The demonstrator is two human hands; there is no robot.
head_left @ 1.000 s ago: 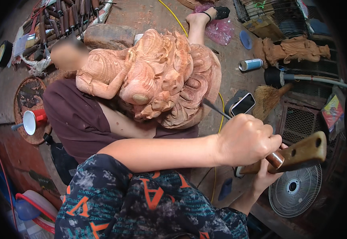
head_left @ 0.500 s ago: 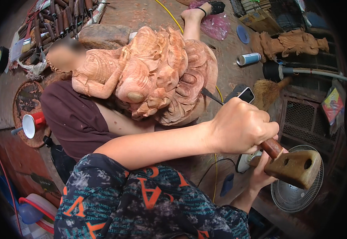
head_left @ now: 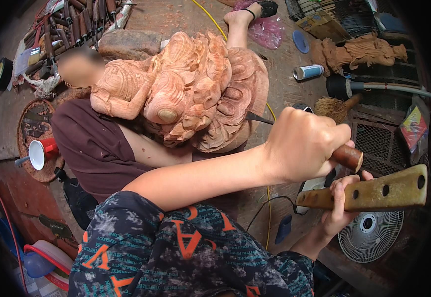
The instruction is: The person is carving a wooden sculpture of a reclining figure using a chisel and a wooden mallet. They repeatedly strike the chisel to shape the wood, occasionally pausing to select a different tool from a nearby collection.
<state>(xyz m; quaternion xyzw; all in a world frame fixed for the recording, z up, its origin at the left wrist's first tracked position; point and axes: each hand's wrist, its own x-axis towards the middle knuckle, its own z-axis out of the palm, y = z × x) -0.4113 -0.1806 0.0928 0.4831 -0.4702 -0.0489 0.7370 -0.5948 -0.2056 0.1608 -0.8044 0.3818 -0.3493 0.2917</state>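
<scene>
Brown floor (head_left: pixel 282 91), fingers (head_left: pixel 339 198) tight around chisel (head_left: pixel 346 157) and bar (head_left: pixel 402 189)

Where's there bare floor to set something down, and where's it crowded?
Bare floor shows between the carved figure's base and the blue can, and another patch between the tool pile and the yellow cable. It looks crowded near the right hand, by the fan and dark crate.

It's a woodcarving wkshp, w/ a lg. carved statue (head_left: pixel 186 89), a smaller 2nd fig. (head_left: pixel 361 53) & piled wood-handled tools (head_left: pixel 83 25).
</scene>
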